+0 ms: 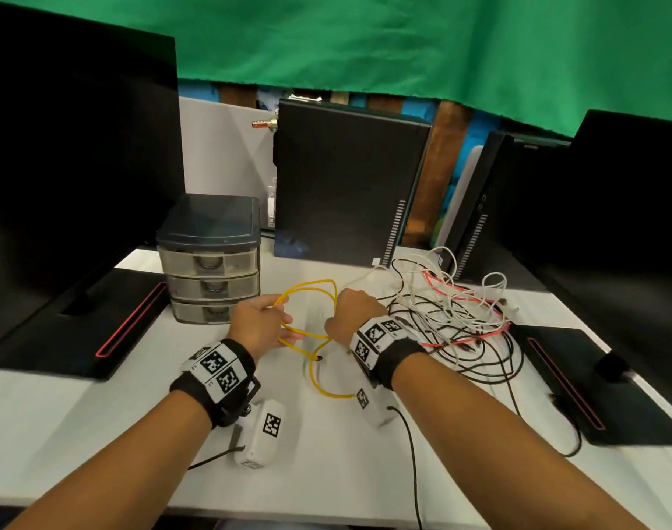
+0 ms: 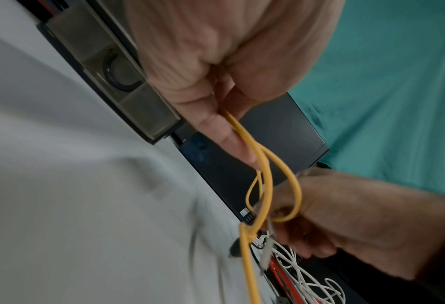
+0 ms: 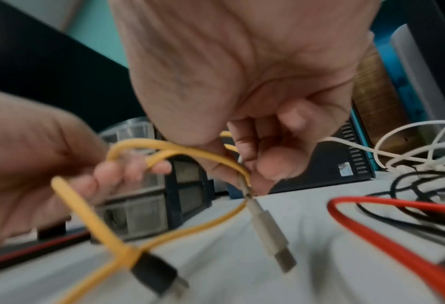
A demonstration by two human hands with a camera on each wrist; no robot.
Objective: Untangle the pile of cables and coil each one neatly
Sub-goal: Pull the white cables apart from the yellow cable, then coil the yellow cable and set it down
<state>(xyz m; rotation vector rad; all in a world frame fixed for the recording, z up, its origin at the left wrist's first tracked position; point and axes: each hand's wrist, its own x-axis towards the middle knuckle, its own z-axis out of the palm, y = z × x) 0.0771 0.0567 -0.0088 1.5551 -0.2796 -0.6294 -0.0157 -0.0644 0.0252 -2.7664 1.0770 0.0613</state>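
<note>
A yellow cable [image 1: 310, 296] is held up over the white surface [image 1: 97, 411] by both hands. The left hand [image 1: 254, 325] is curled round loops of the yellow cable, with the strands pinched between thumb and fingers [image 2: 232, 139]. The right hand [image 1: 355, 311] is closed too. In the right wrist view a strand of the yellow cable [image 3: 190, 152] is pinched by its fingertips [image 3: 265, 174], and a pale plug [image 3: 270, 236] hangs down from the same pinch. It cannot be told whether the pale plug belongs to the yellow cable. A black plug [image 3: 159, 273] is seen at a lower end of the yellow cable, just above the surface.

Part of the yellow cable hangs down between the two hands and curves toward the near edge of the surface.

A messy pile of cables [image 1: 453, 319] is found just to the right of the right hand. White, black and red strands are mixed up in it. A red cable [image 3: 398, 236] from the pile lies flat on the surface.

A small set of drawers [image 1: 210, 262] stands behind the left hand. A black computer box [image 1: 342, 185] stands upright at the back. Green cloth [image 1: 403, 44] hangs behind everything. Black bands with square printed marks are worn on both wrists.
</note>
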